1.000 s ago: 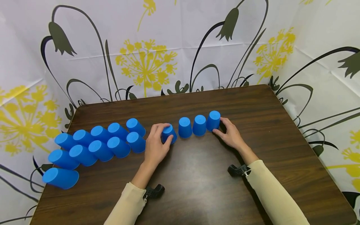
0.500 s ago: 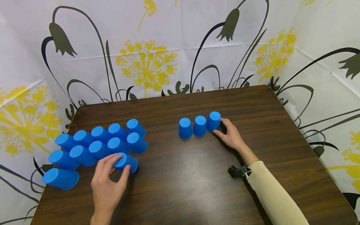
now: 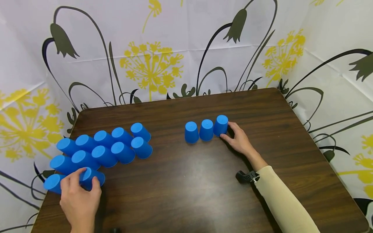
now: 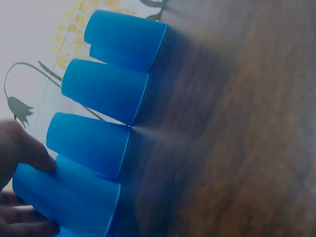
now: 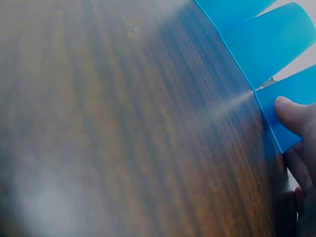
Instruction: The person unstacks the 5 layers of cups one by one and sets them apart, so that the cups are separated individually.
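My left hand [image 3: 79, 197] grips an upside-down blue plastic cup [image 3: 94, 178] between thumb and fingers, beside the front-left cup [image 3: 53, 183], which it partly covers. In the left wrist view, the thumb and fingertips lie on opposite sides of that gripped cup [image 4: 74, 197], with a line of further cups beyond. My right hand [image 3: 240, 140] holds the rightmost cup [image 3: 220, 125] of a short row of three, all mouth down, its thumb at the near side and fingers round the right. The thumb also shows against that cup [image 5: 271, 113] in the right wrist view.
Two slanting rows of upside-down blue cups [image 3: 104, 156] stand on the left part of the dark wooden table [image 3: 189, 194]. The other two cups of the right row [image 3: 191, 132] stand close together. A flower-patterned cloth [image 3: 186, 38] hangs behind the table.
My left hand has carried a cup from the left end of the right-hand row across to the front left, beside the nearest cup there. The right hand has stayed on its cup.
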The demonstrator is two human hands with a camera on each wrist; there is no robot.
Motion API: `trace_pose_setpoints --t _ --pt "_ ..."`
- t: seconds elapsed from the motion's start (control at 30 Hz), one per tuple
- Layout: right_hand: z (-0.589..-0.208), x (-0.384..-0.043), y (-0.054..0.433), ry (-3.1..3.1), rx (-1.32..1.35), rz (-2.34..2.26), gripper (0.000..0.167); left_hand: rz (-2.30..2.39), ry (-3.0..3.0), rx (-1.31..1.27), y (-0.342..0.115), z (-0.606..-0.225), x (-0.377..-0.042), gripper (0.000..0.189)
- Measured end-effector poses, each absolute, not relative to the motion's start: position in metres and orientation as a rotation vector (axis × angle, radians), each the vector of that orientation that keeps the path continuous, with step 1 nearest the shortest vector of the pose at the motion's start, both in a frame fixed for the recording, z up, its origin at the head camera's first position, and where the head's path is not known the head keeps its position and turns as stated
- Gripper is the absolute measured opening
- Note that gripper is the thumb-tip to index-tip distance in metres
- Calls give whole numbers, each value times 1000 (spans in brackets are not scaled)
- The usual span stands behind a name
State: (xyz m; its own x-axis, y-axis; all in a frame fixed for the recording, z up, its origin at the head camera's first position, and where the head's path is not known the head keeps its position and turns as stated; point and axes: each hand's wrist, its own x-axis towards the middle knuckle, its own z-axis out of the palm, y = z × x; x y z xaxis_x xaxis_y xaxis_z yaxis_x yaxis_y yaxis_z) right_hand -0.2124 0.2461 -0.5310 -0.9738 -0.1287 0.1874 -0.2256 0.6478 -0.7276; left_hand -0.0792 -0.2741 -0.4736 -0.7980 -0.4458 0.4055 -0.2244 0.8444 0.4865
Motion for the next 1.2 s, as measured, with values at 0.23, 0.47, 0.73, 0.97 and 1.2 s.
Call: trace_pose_setpoints --t 0.23,0.47,0.73,0.97,1.2 --pt "-530 -213 246 -2749 286 1234 61 -526 -2476 569 -276 -471 -80 47" --pt "-530 -212 246 -2748 294 1229 62 -481 -2399 511 -278 -470 -81 38" --pt "-529 -213 246 -2761 275 1232 61 -442 -2401 530 -279 -470 -80 37" --pt "-528 -214 245 -2757 282 1240 60 -446 -2323 399 -267 -455 -76 35" --pt "-527 -212 245 -2748 284 1246 61 -642 -2252 -114 -210 -450 -89 29"
